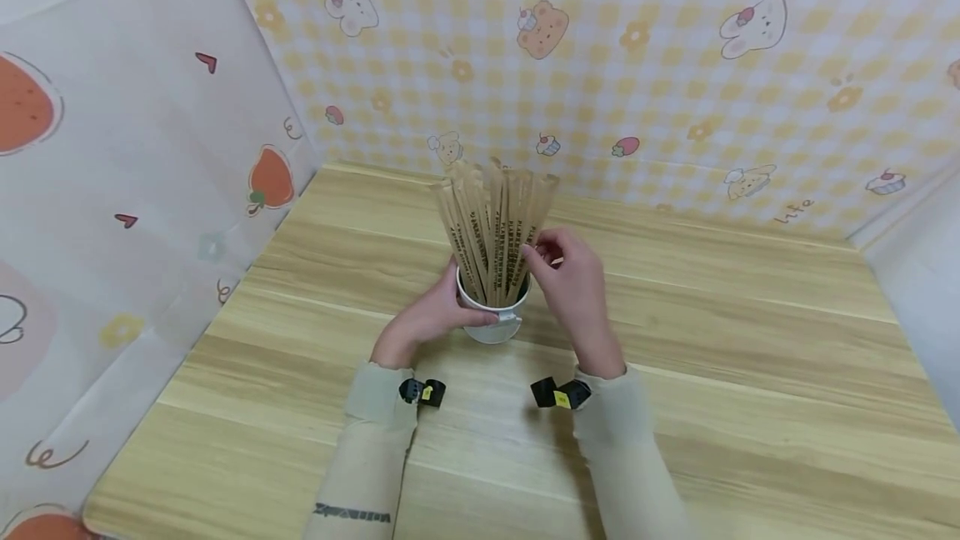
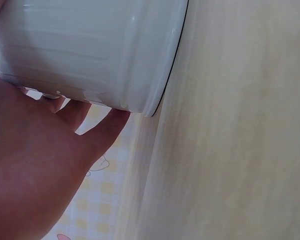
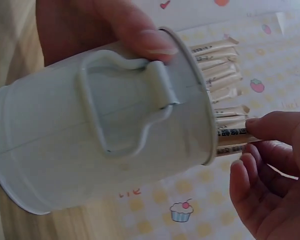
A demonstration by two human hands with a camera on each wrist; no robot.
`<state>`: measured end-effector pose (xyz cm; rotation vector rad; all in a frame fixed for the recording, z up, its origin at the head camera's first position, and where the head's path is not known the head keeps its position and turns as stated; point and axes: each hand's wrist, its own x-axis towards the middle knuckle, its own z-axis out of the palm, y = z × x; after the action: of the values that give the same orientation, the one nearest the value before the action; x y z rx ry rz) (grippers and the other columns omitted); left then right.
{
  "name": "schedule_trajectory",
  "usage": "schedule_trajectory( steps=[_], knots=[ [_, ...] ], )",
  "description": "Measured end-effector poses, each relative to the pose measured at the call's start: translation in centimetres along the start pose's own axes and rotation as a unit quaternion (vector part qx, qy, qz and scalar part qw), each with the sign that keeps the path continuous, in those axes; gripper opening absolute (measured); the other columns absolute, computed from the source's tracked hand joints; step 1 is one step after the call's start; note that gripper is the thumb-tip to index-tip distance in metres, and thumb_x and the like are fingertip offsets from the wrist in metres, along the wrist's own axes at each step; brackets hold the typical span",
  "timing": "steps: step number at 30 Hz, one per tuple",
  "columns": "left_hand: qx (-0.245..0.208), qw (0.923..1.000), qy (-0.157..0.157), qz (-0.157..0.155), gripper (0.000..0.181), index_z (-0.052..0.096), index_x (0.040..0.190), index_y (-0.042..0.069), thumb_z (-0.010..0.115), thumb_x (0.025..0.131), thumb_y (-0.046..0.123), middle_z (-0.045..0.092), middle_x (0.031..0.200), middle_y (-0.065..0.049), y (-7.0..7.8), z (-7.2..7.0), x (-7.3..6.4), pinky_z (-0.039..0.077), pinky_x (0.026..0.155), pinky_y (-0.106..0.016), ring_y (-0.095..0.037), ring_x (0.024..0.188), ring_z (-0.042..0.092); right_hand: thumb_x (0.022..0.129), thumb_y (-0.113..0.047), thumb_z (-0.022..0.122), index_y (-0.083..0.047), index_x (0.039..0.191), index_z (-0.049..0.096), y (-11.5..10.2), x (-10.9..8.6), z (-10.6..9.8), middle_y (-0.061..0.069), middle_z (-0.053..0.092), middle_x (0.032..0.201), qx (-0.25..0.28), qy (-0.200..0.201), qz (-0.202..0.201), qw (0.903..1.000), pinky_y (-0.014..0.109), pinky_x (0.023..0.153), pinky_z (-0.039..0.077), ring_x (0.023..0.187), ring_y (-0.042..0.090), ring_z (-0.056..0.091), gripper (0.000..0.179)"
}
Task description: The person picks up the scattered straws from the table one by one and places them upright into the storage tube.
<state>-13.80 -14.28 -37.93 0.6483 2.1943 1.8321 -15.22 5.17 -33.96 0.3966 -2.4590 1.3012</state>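
A white metal pail [image 1: 489, 333] stands upright on the table, filled with several paper-wrapped straws [image 1: 471, 232] printed with dark lettering. My left hand [image 1: 429, 315] grips the pail from the left, its thumb near the rim and its other fingers around the far side. In the left wrist view those fingers run along the wall of the pail [image 2: 90, 45]. At the right of the bunch, my right hand [image 1: 576, 283] pinches one wrapped straw [image 3: 232, 132] between thumb and forefinger, just above the rim. A wire handle [image 3: 87, 105] hangs on the pail's near side.
The wood-grain table [image 1: 750, 340] spreads out on both sides of the pail. Behind it rises a yellow checked backdrop [image 1: 645, 90] with cartoon prints, and a pale printed sheet [image 1: 172, 132] covers the left side. Black wrist cameras [image 1: 561, 394] sit at both sleeves.
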Motion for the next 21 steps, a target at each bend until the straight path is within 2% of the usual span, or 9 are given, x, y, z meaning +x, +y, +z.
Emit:
schedule_trajectory(
  steps=[4, 8, 12, 17, 19, 21],
  knots=[
    [-0.004, 1.0000, -0.001, -0.006, 0.110, 0.001, 0.141, 0.030, 0.077, 0.066, 0.006, 0.033, 0.136, -0.005, 0.0, 0.1, 0.1, 0.030, 0.100, -0.036, -0.022, 0.116, 0.042, 0.081, -0.023, 0.065, -0.004, 0.090, 0.062, 0.2, -0.1, 0.5, 0.003, 0.054, 0.078, -0.027, -0.021, 0.013, 0.9993, 0.027, 0.058, 0.043, 0.069, 0.016, 0.050, 0.021],
    [-0.011, 0.9998, -0.012, 0.010, 0.107, 0.003, 0.142, 0.025, 0.076, 0.066, 0.004, 0.036, 0.134, -0.009, -0.1, 0.2, 0.2, 0.032, 0.099, -0.037, -0.025, 0.115, 0.044, 0.080, -0.023, 0.066, -0.003, 0.091, 0.062, 0.4, -0.2, 0.7, 0.005, 0.052, 0.078, -0.049, -0.038, 0.032, 0.9976, 0.028, 0.057, 0.040, 0.067, 0.018, 0.048, 0.023],
    [-0.016, 0.9993, -0.029, 0.017, 0.103, 0.007, 0.142, 0.022, 0.076, 0.067, 0.005, 0.038, 0.132, -0.010, -0.1, 0.4, 0.7, 0.033, 0.098, -0.036, -0.026, 0.114, 0.045, 0.081, -0.027, 0.065, -0.005, 0.095, 0.061, 0.8, -0.4, 0.1, 0.004, 0.054, 0.082, -0.053, -0.048, 0.051, 0.9961, 0.028, 0.058, 0.042, 0.070, 0.017, 0.050, 0.027],
    [-0.013, 0.9996, -0.022, -0.009, 0.104, 0.004, 0.141, 0.027, 0.076, 0.068, 0.009, 0.033, 0.136, -0.008, -0.4, -0.4, 0.3, 0.032, 0.099, -0.038, -0.025, 0.118, 0.041, 0.087, -0.036, 0.054, -0.007, 0.114, 0.055, 1.2, -0.5, -1.2, 0.004, 0.059, 0.100, -0.037, -0.071, 0.047, 0.9957, 0.031, 0.072, 0.049, 0.086, 0.017, 0.055, 0.039],
    [0.009, 0.9997, -0.016, -0.019, 0.102, 0.004, 0.141, 0.029, 0.075, 0.070, 0.014, 0.028, 0.139, -0.006, -1.0, -1.3, -0.2, 0.028, 0.101, -0.041, -0.024, 0.122, 0.036, 0.090, -0.039, 0.048, -0.007, 0.122, 0.051, 1.8, -0.6, -2.1, 0.007, 0.058, 0.109, -0.050, -0.079, 0.041, 0.9948, 0.035, 0.078, 0.048, 0.094, 0.020, 0.056, 0.045],
    [0.030, 0.9988, -0.011, -0.037, 0.097, -0.001, 0.142, 0.027, 0.069, 0.076, 0.015, 0.018, 0.145, -0.007, -0.6, -2.2, -1.0, 0.025, 0.102, -0.045, -0.028, 0.127, 0.028, 0.092, -0.043, 0.041, -0.007, 0.128, 0.045, 2.9, -0.6, -3.1, 0.011, 0.054, 0.120, -0.082, -0.090, 0.038, 0.9918, 0.041, 0.086, 0.044, 0.105, 0.025, 0.052, 0.051]
  ],
)
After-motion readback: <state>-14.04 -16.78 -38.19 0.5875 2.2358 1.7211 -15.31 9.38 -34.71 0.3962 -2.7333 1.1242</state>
